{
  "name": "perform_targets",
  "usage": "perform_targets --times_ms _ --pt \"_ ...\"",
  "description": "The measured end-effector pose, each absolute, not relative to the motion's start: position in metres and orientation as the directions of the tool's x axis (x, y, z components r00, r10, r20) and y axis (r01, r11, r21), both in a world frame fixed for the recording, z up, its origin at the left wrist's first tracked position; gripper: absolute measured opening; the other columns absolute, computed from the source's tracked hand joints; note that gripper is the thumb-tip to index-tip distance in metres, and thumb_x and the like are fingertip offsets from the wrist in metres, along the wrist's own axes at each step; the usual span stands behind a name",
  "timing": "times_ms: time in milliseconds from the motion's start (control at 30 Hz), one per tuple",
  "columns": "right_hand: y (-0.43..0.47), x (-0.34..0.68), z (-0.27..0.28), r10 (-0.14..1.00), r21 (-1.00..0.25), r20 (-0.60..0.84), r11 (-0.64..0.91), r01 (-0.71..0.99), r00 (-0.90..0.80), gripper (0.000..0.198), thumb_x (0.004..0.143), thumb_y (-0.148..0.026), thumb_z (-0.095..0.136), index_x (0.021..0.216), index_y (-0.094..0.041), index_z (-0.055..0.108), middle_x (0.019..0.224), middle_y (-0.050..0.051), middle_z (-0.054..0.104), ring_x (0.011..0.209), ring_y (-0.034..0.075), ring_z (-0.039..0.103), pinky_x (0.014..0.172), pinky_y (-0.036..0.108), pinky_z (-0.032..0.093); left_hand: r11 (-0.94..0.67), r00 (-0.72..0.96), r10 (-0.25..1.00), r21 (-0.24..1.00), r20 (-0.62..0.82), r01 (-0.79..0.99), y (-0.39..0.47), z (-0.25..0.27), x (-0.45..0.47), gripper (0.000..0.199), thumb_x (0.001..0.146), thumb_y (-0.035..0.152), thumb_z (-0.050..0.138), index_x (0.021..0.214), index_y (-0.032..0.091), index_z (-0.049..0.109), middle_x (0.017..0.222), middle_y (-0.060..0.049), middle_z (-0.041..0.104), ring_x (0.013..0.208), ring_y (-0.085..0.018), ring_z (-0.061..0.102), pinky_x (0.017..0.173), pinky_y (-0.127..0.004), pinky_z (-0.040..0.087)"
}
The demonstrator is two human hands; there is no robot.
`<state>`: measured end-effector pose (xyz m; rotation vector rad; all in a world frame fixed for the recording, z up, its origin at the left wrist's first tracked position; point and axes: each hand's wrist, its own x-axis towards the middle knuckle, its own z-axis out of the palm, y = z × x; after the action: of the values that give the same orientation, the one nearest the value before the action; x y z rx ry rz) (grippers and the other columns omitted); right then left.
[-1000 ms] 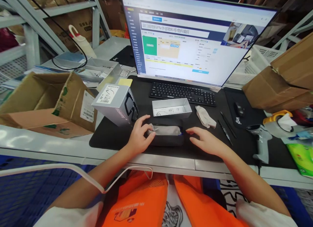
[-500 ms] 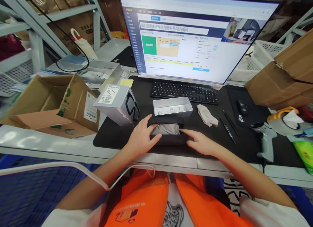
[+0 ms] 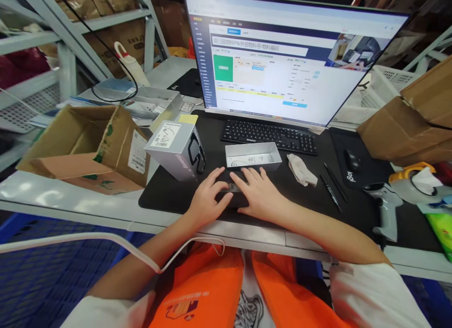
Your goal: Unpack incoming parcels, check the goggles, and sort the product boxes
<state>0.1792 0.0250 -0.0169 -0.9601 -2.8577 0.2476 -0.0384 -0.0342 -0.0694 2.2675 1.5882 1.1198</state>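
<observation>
A dark, long case (image 3: 234,200) lies on the black desk mat, mostly hidden under my hands. My left hand (image 3: 209,196) rests at its left end, thumb and fingers apart and touching it. Across its middle and right part lies my right hand (image 3: 260,194), fingers spread and palm down. The case's contents are covered from view. Just behind it sits an open white box tray (image 3: 273,165) with a printed label inside. Left of my hands stands a grey printed box (image 3: 173,156) with a barcode label and a dark loop picture.
An open brown carton (image 3: 88,149) stands at left. Behind the tray are a keyboard (image 3: 268,137) and a monitor (image 3: 282,69). To the right lie a crumpled white cloth-like piece (image 3: 302,170), pens (image 3: 331,192), a mouse (image 3: 351,160) and a barcode scanner (image 3: 385,210). A white cable (image 3: 116,238) crosses in front.
My right hand has moved left from the case's right end onto its middle, fingers spread. The grey contents seen earlier are now covered. My left hand has stayed at the left end.
</observation>
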Motion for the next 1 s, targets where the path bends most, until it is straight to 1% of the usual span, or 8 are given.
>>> perform_targets --times_ms 100,200,400,533,667,800,900,1000 --pt "0.036 0.188 -0.015 0.556 -0.255 0.061 0.812 0.525 -0.829 0.103 0.078 -0.039 0.086 0.163 -0.017 0.031 0.141 0.022 0.057 0.129 0.038 0.056 0.113 0.059 0.044 -0.411 0.067 0.881 0.689 0.468 0.597 -0.041 -0.077 -0.05 0.018 0.101 0.027 0.05 0.115 0.019 0.058 0.148 -0.018 0.058 0.135 -0.027 0.057 0.111 -0.048 0.049" --pt "0.044 0.212 -0.011 0.564 -0.359 0.08 0.785 0.504 -0.822 0.099 0.08 -0.036 0.084 0.163 -0.02 0.031 0.143 0.019 0.056 0.13 0.036 0.056 0.11 0.055 0.05 -0.267 0.045 0.956 0.795 0.291 0.544 -0.041 -0.082 -0.06 0.038 0.099 0.03 0.052 0.135 0.018 0.055 0.133 -0.015 0.068 0.119 -0.026 0.067 0.1 -0.042 0.056" --pt "0.036 0.246 -0.014 0.621 -0.451 0.127 0.731 0.513 -0.773 0.089 0.087 -0.037 0.078 0.162 -0.026 0.031 0.15 0.015 0.051 0.139 0.034 0.051 0.117 0.056 0.046 -0.304 0.164 0.952 0.755 0.257 0.582 -0.029 -0.084 -0.057 0.023 0.098 0.033 0.054 0.103 0.019 0.071 0.104 -0.009 0.071 0.096 -0.023 0.068 0.088 -0.037 0.055" --pt "0.03 0.256 -0.017 0.654 -0.446 0.107 0.705 0.551 -0.749 0.089 0.089 -0.038 0.076 0.163 -0.027 0.028 0.153 0.015 0.048 0.143 0.036 0.048 0.119 0.059 0.045 -0.276 0.21 0.96 0.735 0.184 0.619 -0.025 -0.083 -0.048 0.022 0.096 0.029 0.054 0.105 0.017 0.071 0.093 -0.006 0.068 0.079 -0.02 0.066 0.076 -0.034 0.054" --pt "0.031 0.26 -0.021 0.671 -0.447 0.09 0.687 0.572 -0.736 0.095 0.089 -0.037 0.076 0.165 -0.028 0.02 0.155 0.015 0.045 0.145 0.036 0.045 0.119 0.058 0.044 -0.245 0.175 0.969 0.676 0.173 0.695 -0.027 -0.086 -0.04 0.024 0.098 0.026 0.05 0.111 0.018 0.069 0.1 -0.008 0.071 0.089 -0.023 0.068 0.082 -0.035 0.054" --pt "0.032 0.255 -0.021 0.681 -0.42 0.044 0.676 0.605 -0.731 0.109 0.082 -0.033 0.081 0.166 -0.028 0.012 0.155 0.016 0.044 0.144 0.036 0.047 0.119 0.058 0.044 -0.166 0.126 0.986 0.605 0.109 0.779 -0.028 -0.084 -0.037 0.022 0.1 0.03 0.044 0.092 0.02 0.063 0.088 -0.007 0.07 0.083 -0.026 0.066 0.074 -0.037 0.049" --pt "0.032 0.243 -0.014 0.668 -0.362 -0.016 0.69 0.627 -0.744 0.105 0.076 -0.031 0.085 0.162 -0.02 0.026 0.15 0.018 0.047 0.137 0.037 0.052 0.117 0.055 0.047 -0.108 0.139 0.99 0.634 0.0 0.766 -0.026 -0.077 -0.044 0.036 0.101 0.039 0.038 0.072 0.022 0.051 0.072 -0.004 0.061 0.068 -0.023 0.058 0.063 -0.034 0.04" --pt "0.034 0.228 -0.007 0.63 -0.313 -0.075 0.721 0.618 -0.773 0.085 0.073 -0.033 0.087 0.147 -0.015 0.048 0.141 0.017 0.055 0.122 0.036 0.062 0.108 0.052 0.053 0.044 0.164 0.968 0.773 -0.19 0.633 -0.024 -0.067 -0.06 0.05 0.097 0.056 0.04 0.061 0.022 0.043 0.059 -0.001 0.051 0.055 -0.018 0.049 0.056 -0.031 0.033"
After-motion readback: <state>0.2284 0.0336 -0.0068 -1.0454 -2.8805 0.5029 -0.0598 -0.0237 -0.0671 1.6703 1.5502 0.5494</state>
